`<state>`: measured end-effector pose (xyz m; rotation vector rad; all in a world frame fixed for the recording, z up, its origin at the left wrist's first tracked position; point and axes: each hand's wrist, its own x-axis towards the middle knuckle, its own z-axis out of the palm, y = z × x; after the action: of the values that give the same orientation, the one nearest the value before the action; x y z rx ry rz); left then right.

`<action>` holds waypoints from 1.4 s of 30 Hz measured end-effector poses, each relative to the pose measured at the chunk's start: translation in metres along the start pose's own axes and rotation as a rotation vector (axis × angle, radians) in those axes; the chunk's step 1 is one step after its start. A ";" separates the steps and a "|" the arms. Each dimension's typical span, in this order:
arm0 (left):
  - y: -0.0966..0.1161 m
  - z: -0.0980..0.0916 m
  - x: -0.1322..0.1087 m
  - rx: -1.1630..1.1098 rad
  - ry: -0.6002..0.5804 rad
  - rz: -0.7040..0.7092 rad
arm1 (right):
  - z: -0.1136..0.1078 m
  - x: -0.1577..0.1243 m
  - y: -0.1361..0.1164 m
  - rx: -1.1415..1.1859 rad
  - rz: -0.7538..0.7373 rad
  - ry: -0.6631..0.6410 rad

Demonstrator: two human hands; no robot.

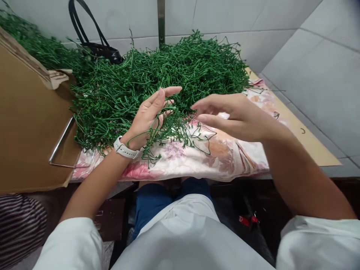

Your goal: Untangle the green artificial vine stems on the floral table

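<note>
My left hand, with a white band on its wrist, holds a small bunch of thin green plant stems. The stems have small knobby tips and trail down over the flowered cloth. Its thumb points up, and its fingers curl loosely around them. My right hand hovers to the right of the bunch, palm turned inward. Thumb and fingers are apart there, with nothing visible between them. Right behind both hands lies a big tangled heap of the same green stems.
At the left stands a cardboard box with a bent metal wire frame beside it. A black handled bag rests on the heap against the tiled wall. Bare board shows at the right. Striped fabric is at lower left.
</note>
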<state>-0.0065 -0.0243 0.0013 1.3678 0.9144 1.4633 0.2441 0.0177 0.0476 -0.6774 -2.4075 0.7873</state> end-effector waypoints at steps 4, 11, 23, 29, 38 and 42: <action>-0.004 0.000 -0.001 0.035 -0.022 0.035 | 0.038 0.037 -0.003 0.234 -0.120 0.016; -0.002 -0.002 0.002 0.250 0.086 0.197 | 0.037 0.049 0.004 0.323 -0.076 0.174; -0.004 -0.002 0.004 0.283 0.132 0.236 | 0.032 0.038 0.031 0.161 -0.060 0.350; 0.000 -0.002 0.003 0.176 -0.044 0.088 | 0.022 0.033 0.032 0.081 -0.105 0.466; 0.013 0.009 -0.003 0.111 -0.151 -0.228 | 0.047 0.043 0.045 -0.243 -0.607 0.677; 0.010 0.004 -0.001 0.056 -0.090 -0.148 | 0.049 0.041 0.045 -0.264 -0.593 0.712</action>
<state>-0.0041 -0.0289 0.0106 1.3653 0.9833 1.2627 0.1968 0.0549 -0.0028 -0.2336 -1.8832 -0.0337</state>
